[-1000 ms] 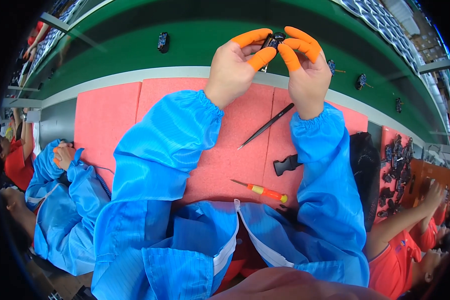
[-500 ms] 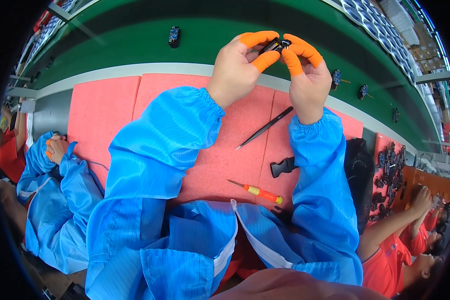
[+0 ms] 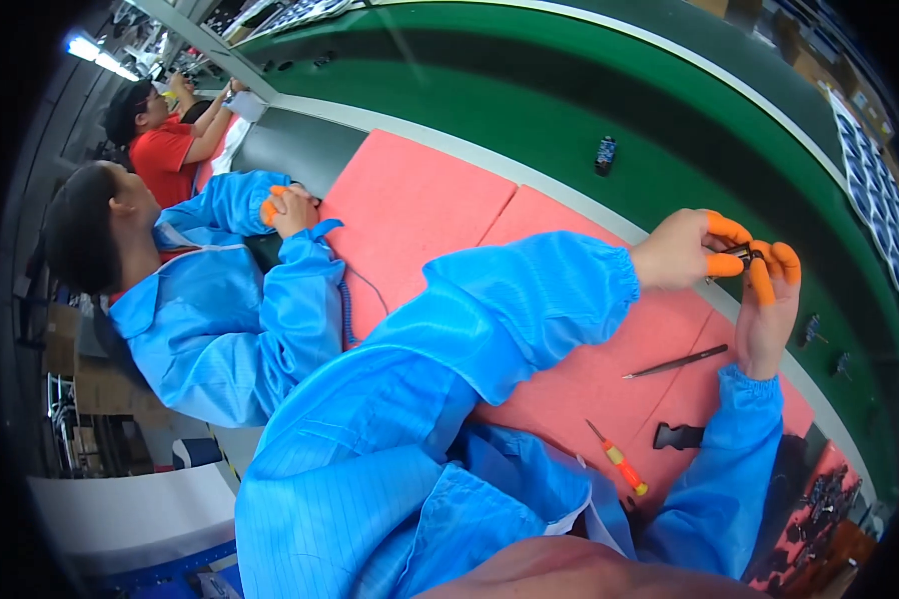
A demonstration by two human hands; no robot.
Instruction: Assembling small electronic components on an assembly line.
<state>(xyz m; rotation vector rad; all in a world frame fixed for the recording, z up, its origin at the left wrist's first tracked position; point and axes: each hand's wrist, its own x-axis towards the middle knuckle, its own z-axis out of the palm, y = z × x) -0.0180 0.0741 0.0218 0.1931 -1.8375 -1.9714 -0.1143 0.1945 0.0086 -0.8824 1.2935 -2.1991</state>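
At the right, over the green belt, my left hand [image 3: 681,250] and my right hand [image 3: 769,309] meet around a small black part [image 3: 743,253]. Orange finger cots cover several fingertips of both hands. The fingers pinch the part from both sides and hide most of it, so its exact kind does not show. On the pink foam mat [image 3: 420,200] below lie black tweezers [image 3: 675,361], a screwdriver [image 3: 619,459] with an orange and yellow handle, and a black buckle [image 3: 677,436] beside my right sleeve.
The green conveyor belt [image 3: 529,110] carries several small circuit assemblies, one a blue board [image 3: 605,156]. A co-worker in blue [image 3: 220,290] sits at my left with hands together, and a person in red [image 3: 165,150] sits beyond. Black parts [image 3: 819,509] lie in a heap at the lower right.
The view has swung to the left, so the hands and mat sit farther right and lower in it. Both hands still hold the black part together.
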